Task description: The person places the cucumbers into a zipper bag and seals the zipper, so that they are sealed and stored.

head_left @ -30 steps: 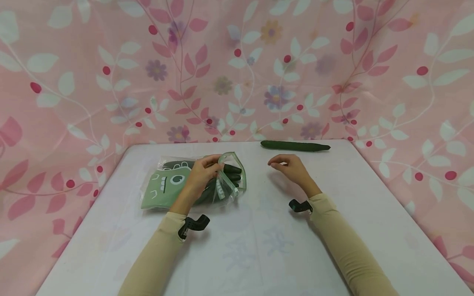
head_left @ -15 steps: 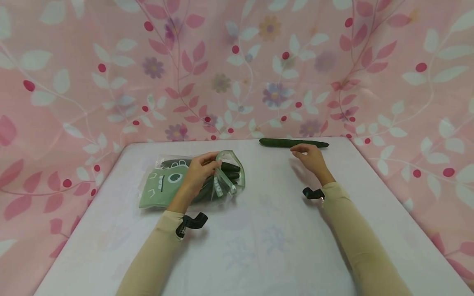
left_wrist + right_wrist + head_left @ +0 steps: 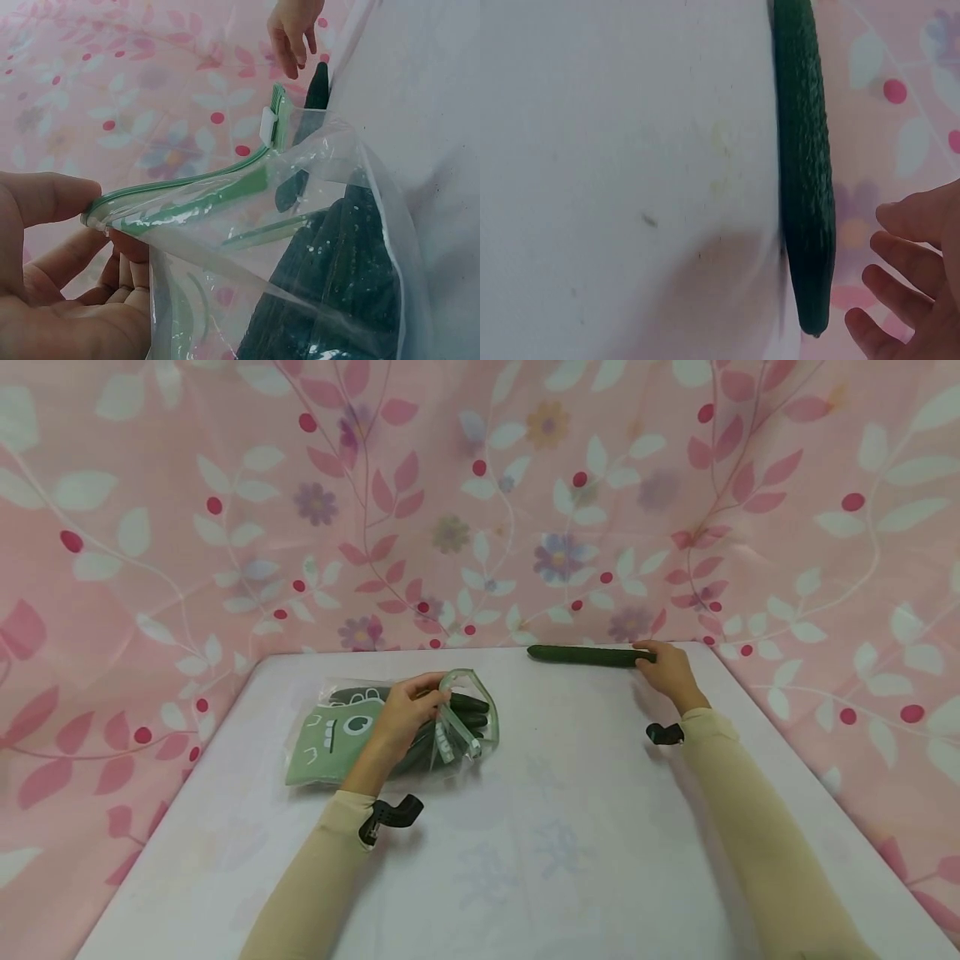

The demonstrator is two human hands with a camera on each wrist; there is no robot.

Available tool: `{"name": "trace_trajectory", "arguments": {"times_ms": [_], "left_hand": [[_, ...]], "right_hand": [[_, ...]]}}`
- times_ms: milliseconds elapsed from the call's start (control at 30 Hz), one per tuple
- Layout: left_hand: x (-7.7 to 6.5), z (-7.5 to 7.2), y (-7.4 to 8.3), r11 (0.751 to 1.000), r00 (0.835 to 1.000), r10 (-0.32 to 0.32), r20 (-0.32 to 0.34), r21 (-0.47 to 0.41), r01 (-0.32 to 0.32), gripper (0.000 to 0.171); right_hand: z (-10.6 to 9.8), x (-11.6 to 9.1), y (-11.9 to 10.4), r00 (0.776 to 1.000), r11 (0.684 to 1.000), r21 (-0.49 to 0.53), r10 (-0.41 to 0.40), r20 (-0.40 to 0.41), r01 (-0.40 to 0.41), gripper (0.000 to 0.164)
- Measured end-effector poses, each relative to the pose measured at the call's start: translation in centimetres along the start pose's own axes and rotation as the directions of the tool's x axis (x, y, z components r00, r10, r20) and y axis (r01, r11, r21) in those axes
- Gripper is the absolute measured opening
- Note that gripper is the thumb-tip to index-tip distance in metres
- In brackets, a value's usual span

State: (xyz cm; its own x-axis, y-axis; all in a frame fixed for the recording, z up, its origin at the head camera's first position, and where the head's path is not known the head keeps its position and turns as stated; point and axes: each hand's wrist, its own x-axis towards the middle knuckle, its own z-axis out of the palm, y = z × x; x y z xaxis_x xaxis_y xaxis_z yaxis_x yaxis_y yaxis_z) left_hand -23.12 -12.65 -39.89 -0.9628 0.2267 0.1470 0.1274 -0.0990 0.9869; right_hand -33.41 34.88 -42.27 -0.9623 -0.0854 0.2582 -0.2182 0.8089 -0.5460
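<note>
With thumb and fingertips, my left hand pinches the green zip edge of a clear zip bag printed with a green one-eyed monster. Several cucumbers lie inside it, and its mouth gapes toward the right. A white slider sits on the zip. Another cucumber lies along the back edge of the table. My right hand is at its right end, overlapping the tip in the head view. In the right wrist view, the fingers are loosely bent beside the cucumber's end and hold nothing.
A white cloth covers the table. Behind it hangs a pink curtain with leaves and flowers, close to the far cucumber. Each wrist wears a black camera mount, one on the left and one on the right.
My right hand has moved right and away from me, from beside the bag to the right end of the far cucumber. The left hand keeps its pinch on the bag's edge.
</note>
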Motion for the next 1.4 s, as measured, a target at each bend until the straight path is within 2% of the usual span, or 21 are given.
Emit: {"name": "trace_trajectory", "arguments": {"times_ms": [333, 533, 733, 1033, 1233, 1400], "left_hand": [[-0.1, 0.0, 0.1, 1.000, 1.000, -0.014, -0.003, 0.014, 0.014, 0.038], [0.2, 0.0, 0.0, 0.999, 1.000, -0.024, -0.002, 0.024, 0.024, 0.039], [0.3, 0.0, -0.1, 0.999, 1.000, -0.030, -0.002, 0.022, 0.030, 0.038], [0.1, -0.2, -0.2, 0.999, 1.000, -0.022, -0.004, 0.027, 0.022, 0.037], [0.0, -0.2, -0.1, 1.000, 1.000, -0.016, -0.003, 0.018, 0.016, 0.038], [0.0, 0.0, -0.1, 1.000, 1.000, -0.014, 0.001, 0.010, 0.014, 0.038]], "right_hand": [[-0.5, 0.8, 1.4, 0.989, 0.994, -0.103, 0.045, 0.138, -0.031, 0.048], [0.3, 1.0, 2.9, 0.972, 0.983, -0.182, 0.028, 0.235, 0.016, 0.051], [0.6, 1.0, 3.3, 0.979, 0.983, -0.178, 0.000, 0.206, 0.037, 0.056], [0.2, 0.6, 2.9, 0.975, 0.985, -0.155, 0.108, 0.194, -0.078, 0.051], [0.1, 0.2, 3.3, 0.968, 0.985, -0.161, 0.094, 0.232, -0.058, 0.043], [0.2, -0.6, 4.0, 0.977, 0.988, -0.151, 0.046, 0.208, -0.014, 0.040]]}}
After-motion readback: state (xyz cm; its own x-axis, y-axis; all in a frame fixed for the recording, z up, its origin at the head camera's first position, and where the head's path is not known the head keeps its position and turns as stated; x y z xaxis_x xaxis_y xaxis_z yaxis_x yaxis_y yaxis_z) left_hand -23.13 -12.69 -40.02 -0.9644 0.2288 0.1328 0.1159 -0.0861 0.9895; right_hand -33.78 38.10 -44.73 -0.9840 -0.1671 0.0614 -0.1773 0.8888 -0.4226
